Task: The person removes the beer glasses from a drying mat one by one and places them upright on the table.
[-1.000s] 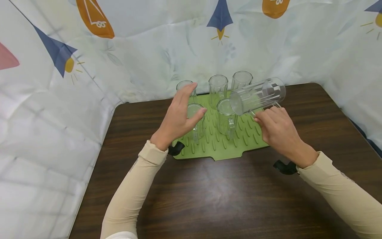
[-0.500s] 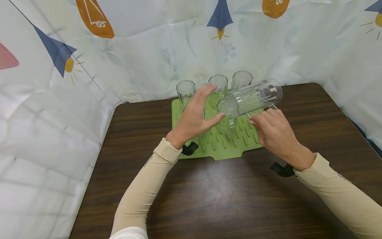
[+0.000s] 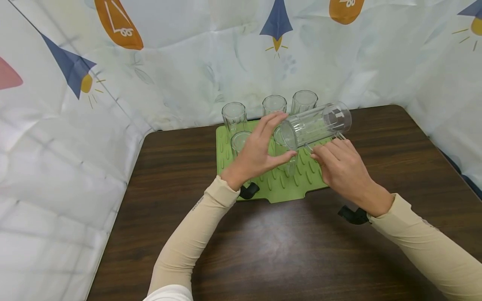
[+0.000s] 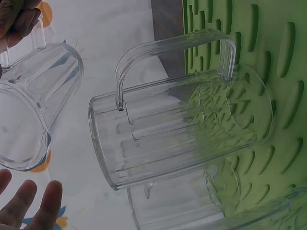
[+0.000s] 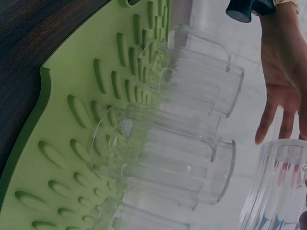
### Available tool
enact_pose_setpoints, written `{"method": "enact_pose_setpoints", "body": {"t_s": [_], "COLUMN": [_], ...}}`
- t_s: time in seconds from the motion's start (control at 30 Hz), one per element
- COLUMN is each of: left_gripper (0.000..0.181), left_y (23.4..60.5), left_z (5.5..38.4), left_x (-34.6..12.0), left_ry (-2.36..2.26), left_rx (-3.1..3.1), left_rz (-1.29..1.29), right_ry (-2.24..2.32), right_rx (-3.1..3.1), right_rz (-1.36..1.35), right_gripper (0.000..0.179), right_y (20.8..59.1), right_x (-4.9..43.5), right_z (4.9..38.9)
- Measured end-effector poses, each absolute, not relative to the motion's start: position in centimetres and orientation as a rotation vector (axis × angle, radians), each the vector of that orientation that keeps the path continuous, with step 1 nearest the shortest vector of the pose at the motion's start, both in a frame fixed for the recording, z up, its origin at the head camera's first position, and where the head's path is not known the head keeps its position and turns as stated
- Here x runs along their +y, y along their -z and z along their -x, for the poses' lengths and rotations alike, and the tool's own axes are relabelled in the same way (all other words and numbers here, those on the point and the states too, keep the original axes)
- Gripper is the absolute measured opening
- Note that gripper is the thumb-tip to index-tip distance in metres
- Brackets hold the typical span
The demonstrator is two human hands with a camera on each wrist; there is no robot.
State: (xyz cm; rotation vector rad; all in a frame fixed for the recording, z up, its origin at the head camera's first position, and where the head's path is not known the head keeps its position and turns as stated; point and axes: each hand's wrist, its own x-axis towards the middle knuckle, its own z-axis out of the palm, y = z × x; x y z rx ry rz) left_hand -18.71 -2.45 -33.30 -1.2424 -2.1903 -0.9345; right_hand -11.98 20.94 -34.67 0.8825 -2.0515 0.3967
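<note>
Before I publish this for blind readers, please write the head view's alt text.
A person's right hand holds a clear mug sideways by its handle, the left hand open near one end. Five more mugs stand on a green mat.

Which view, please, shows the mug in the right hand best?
The head view frames the mug end to end. The left wrist view crops it at the edge; the right wrist view shows only part.
</note>
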Motion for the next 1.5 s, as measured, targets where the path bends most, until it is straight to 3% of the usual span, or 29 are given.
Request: {"method": "enact_pose_setpoints", "body": {"t_s": [0.5, 0.9, 1.5], "left_gripper": [0.085, 0.068, 0.062], "left_y": [33.7, 33.9, 33.6], "left_z": [18.9, 18.8, 19.0], "left_x": [-1.8, -1.5, -1.1], "left_ry": [0.946, 0.97, 1.015], "left_rx": [-2.167, -2.108, -1.939], "left_rz": [1.271, 1.262, 1.252], "right_ry": [-0.371, -0.377, -0.377], "right_rx": [-2.072, -2.075, -1.987], "right_rz": [-0.903, -0.905, -0.911], "right_gripper": [0.036, 0.038, 0.038], "right_y": [34.3, 34.0, 33.5], "right_x": [20.6, 20.4, 20.1], "right_z": [11.9, 11.7, 11.9]}}
